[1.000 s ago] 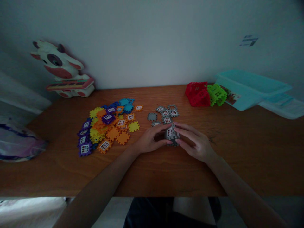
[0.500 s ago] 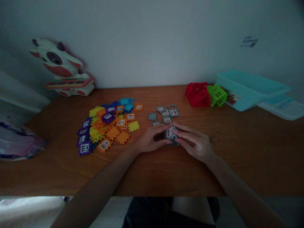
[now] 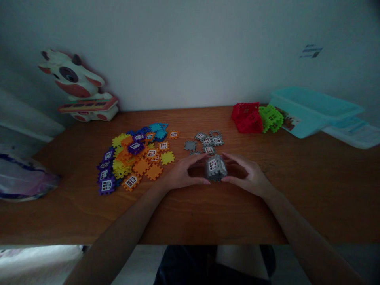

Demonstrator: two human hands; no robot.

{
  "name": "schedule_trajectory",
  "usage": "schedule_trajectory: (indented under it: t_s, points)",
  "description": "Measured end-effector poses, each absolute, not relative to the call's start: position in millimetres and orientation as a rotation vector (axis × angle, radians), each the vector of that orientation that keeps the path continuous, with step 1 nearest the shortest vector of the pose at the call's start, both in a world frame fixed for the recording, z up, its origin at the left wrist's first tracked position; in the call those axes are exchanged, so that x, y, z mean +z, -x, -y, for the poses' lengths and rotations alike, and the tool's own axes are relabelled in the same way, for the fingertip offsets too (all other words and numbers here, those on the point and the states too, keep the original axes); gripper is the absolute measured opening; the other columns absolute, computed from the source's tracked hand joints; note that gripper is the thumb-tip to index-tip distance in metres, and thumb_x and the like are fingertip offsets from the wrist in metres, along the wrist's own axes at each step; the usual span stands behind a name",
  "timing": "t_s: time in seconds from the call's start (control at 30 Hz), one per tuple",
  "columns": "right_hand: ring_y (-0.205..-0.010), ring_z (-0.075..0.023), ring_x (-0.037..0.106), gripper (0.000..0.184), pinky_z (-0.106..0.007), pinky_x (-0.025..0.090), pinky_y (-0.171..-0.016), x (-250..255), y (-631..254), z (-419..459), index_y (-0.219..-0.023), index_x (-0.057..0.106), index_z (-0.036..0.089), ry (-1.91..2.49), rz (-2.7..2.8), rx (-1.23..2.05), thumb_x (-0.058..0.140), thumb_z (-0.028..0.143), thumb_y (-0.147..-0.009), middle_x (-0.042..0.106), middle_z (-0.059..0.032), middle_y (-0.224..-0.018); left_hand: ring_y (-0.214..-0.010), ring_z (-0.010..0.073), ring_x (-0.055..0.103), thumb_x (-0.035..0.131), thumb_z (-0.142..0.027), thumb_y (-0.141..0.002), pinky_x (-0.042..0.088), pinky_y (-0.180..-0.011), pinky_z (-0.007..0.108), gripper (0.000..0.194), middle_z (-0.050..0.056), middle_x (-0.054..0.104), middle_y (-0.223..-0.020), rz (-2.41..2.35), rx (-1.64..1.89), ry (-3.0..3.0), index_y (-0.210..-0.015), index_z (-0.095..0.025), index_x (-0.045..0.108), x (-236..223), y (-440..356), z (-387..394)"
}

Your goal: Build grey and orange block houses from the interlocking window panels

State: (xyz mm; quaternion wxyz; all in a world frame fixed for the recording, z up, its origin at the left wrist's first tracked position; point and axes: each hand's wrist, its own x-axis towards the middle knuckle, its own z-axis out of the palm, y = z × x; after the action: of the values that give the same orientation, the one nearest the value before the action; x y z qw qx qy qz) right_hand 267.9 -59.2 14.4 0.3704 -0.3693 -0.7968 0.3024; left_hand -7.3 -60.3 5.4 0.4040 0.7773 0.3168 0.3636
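In the middle of the wooden table stands a small box of grey interlocking tiles (image 3: 216, 167), white window frames showing on its sides. My left hand (image 3: 187, 172) grips its left side, thumb low and fingertips near the top edge. On the opposite side my right hand (image 3: 248, 174) grips it in the same way, with a gap between palm and box. Just behind the box lie several loose grey tiles (image 3: 217, 140), some with white windows and one plain. The underside of the box is hidden.
A heap of orange, yellow, purple and blue tiles (image 3: 141, 166) lies to the left. Behind stand a red tile structure (image 3: 247, 118), a green one (image 3: 271, 118) and a turquoise bin (image 3: 314, 113). A cow toy keyboard (image 3: 89, 103) and plastic bag (image 3: 26, 178) are at left.
My right hand's fingers have drawn back from the front of the grey tile box to its right side, uncovering more of it. My left hand has shifted slightly left.
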Motion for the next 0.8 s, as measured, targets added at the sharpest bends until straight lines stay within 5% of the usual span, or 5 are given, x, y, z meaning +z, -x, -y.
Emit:
schedule_trajectory:
  t_s: [0.23, 0.8]
  points:
    - [-0.110, -0.0289, 0.073, 0.062, -0.049, 0.057, -0.102, 17.8, -262.7, 59.8, -0.138, 0.062, 0.031, 1.000, 2.033, 0.967, 0.082, 0.040, -0.080, 0.073, -0.0051, -0.128, -0.115, 0.0255, 0.070, 0.080, -0.039, -0.083, 0.054, -0.103, 0.040, 0.058, 0.008, 0.071, -0.130, -0.855, 0.800, -2.096, -0.136, -0.025, 0.062, 17.2, 9.6, 61.9]
    - [-0.118, -0.0272, 0.069, 0.061, -0.051, 0.053, -0.108, 9.0, -252.0, 62.1, -0.127, 0.061, 0.030, 0.918, 1.667, 1.482, 0.088, 0.033, -0.072, 0.071, -0.0067, -0.131, -0.121, 0.0269, 0.068, 0.078, -0.036, -0.084, 0.052, -0.108, 0.045, 0.059, 0.012, 0.067, -0.135, -0.782, 0.823, -1.801, -0.137, -0.022, 0.057, 5.7, 6.8, 63.8]
